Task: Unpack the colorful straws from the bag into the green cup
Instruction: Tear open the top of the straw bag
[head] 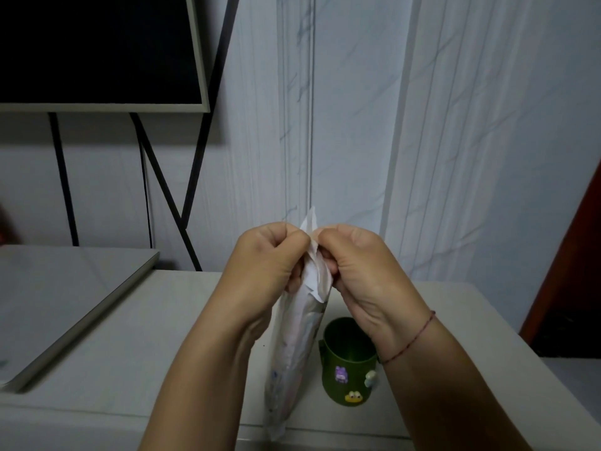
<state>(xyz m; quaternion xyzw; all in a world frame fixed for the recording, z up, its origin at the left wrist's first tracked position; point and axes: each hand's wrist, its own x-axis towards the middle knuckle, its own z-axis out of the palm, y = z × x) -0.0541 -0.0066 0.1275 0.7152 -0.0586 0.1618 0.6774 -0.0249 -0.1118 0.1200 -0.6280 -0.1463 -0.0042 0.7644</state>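
Observation:
A long translucent plastic bag (292,349) of pale straws hangs upright above the white table (182,323). My left hand (270,258) and my right hand (354,265) both pinch its crumpled top end, one on each side. The straws inside show only as faint pastel shapes. A green cup (348,369) with small cartoon stickers stands on the table just right of the bag's lower end, below my right wrist. The cup looks empty inside.
A flat white board or lid (65,307) lies on the left part of the table. Behind it stands a dark screen (97,50) on thin black legs. A white wall is at the back, and a dark red door edge (572,271) at the right.

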